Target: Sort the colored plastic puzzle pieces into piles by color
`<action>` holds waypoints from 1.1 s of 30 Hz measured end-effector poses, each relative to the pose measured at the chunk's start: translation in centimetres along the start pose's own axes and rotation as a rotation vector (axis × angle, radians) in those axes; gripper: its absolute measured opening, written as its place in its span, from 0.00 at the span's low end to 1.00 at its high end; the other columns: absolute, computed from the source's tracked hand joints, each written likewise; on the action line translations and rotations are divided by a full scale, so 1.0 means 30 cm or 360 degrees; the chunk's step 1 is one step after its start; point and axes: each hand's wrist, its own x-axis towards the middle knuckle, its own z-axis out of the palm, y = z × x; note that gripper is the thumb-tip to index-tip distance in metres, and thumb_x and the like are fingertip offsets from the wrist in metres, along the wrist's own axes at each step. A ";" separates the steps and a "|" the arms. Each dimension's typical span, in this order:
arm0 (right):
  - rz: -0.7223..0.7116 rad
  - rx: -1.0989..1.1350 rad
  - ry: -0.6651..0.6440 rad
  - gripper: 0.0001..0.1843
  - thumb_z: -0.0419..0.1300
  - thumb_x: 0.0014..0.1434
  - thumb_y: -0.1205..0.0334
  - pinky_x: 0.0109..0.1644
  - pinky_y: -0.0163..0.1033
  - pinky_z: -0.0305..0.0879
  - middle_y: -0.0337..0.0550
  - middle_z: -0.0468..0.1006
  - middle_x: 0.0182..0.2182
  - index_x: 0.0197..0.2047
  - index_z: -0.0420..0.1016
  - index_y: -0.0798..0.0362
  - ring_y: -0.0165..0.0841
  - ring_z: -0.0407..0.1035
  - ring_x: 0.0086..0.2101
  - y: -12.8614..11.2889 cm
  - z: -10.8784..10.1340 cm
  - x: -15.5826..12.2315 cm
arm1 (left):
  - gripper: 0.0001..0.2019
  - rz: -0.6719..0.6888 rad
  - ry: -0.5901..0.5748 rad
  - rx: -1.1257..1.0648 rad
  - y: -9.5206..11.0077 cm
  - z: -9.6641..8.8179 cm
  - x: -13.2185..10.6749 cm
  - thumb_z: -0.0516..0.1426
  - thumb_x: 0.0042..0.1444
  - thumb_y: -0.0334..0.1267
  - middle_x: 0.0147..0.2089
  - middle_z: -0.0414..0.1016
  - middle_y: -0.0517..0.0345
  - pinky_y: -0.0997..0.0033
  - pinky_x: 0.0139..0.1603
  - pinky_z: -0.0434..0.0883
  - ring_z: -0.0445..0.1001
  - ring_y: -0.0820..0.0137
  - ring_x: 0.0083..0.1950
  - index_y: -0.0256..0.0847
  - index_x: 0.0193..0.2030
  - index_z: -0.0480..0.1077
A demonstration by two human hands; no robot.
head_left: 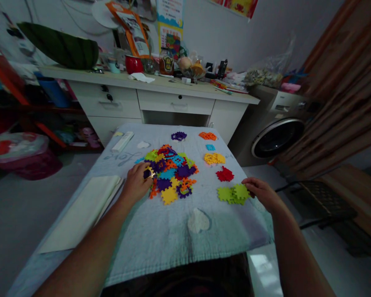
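Observation:
A mixed heap of toothed, flat plastic interlocking pieces (168,173) in purple, yellow, blue, red, orange and green lies on the cloth-covered table. My left hand (136,183) is at the heap's left edge, its fingers curled round a yellow piece (149,171). My right hand (262,190) is at the right side, thumb and fingers closed on the edge of a green piece (241,191) above other green pieces (225,194). Beyond them, single-colour groups form a column: red pieces (225,174), yellow pieces (214,158), a blue piece (210,147) and orange pieces (207,135). Purple pieces (179,136) lie at the back.
A folded pale cloth or paper (80,214) and a white box (123,141) lie along the table's left side. Behind stands a white desk (176,101) with a watermelon piece (63,49) and jars. A washing machine (272,119) and a chair (321,202) are to the right.

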 end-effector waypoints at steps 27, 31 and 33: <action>-0.0704 -0.0942 -0.0222 0.13 0.59 0.60 0.64 0.54 0.42 0.64 0.50 0.77 0.47 0.48 0.75 0.55 0.37 0.71 0.48 -0.340 0.468 0.209 | 0.22 -0.0100 -0.0007 0.0204 0.006 -0.021 -0.008 0.54 0.55 0.44 0.55 0.70 0.44 0.50 0.59 0.63 0.67 0.52 0.58 0.40 0.56 0.66; -0.0392 -0.1067 -0.0095 0.22 0.58 0.60 0.67 0.55 0.40 0.63 0.56 0.75 0.52 0.58 0.68 0.59 0.39 0.70 0.51 -0.356 0.592 0.322 | 0.23 -0.0105 -0.0021 0.0197 -0.001 -0.021 -0.009 0.54 0.55 0.45 0.55 0.70 0.45 0.50 0.59 0.63 0.68 0.53 0.57 0.40 0.57 0.65; -0.0284 -0.1081 -0.0068 0.24 0.59 0.60 0.65 0.52 0.40 0.64 0.56 0.77 0.50 0.60 0.67 0.59 0.40 0.71 0.50 -0.350 0.624 0.356 | 0.23 -0.0097 -0.0023 0.0176 -0.001 -0.022 -0.007 0.54 0.55 0.45 0.55 0.70 0.44 0.51 0.58 0.64 0.68 0.53 0.56 0.39 0.57 0.65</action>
